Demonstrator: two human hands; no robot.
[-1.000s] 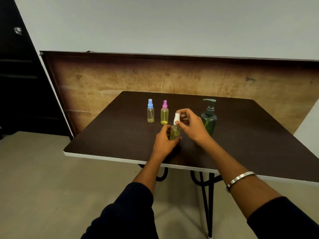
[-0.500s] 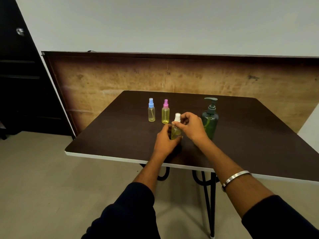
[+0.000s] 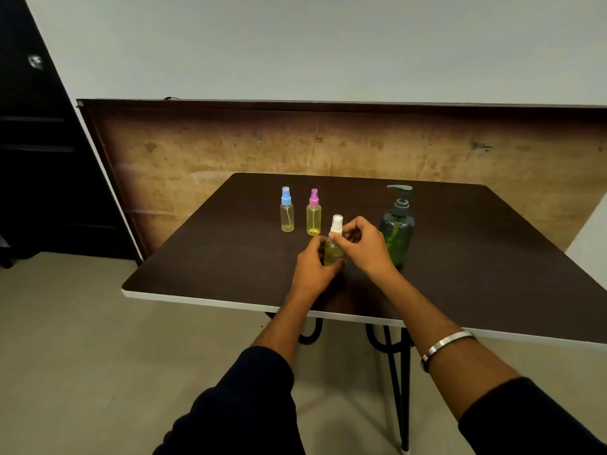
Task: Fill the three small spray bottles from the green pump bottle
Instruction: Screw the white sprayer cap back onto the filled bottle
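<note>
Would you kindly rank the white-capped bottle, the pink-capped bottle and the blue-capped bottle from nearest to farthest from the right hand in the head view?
1. White-capped bottle: the right hand pinches its cap, while the left hand grips its body.
2. Pink-capped bottle: standing on the table, behind and to the left.
3. Blue-capped bottle: farther left, beside the pink-capped one.
</note>
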